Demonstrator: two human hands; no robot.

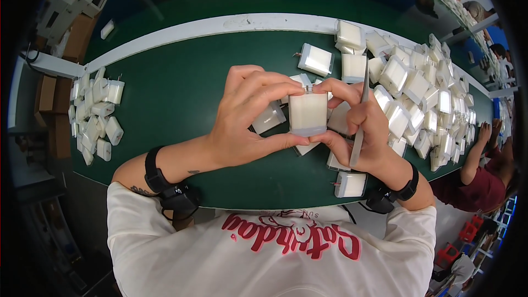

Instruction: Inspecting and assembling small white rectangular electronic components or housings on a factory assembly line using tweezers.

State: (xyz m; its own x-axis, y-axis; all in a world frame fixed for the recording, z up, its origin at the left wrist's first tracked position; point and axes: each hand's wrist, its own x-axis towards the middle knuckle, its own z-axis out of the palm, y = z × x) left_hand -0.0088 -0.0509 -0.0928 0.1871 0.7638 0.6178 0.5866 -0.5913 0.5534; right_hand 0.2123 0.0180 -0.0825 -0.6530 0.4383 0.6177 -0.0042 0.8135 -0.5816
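Note:
A white rectangular block with clear plastic edges and small metal leads at its top (308, 111) is upright between my hands above the green table. My left hand (247, 113) grips its left side, fingertips at the top edge and thumb at the bottom. My right hand (360, 124) pinches the right side with forefinger and thumb. Metal tweezers (360, 113) are tucked in the same hand, tips pointing away from me. Another such block (269, 117) lies partly hidden behind my left hand, and several more lie beneath my right.
A large heap of similar blocks (421, 91) covers the right of the green table (165, 88). A smaller pile (94, 113) is at the far left. One block (350, 185) lies near the front edge. A white rail (247, 22) runs along the back. Another person's arm (474, 154) reaches in at right.

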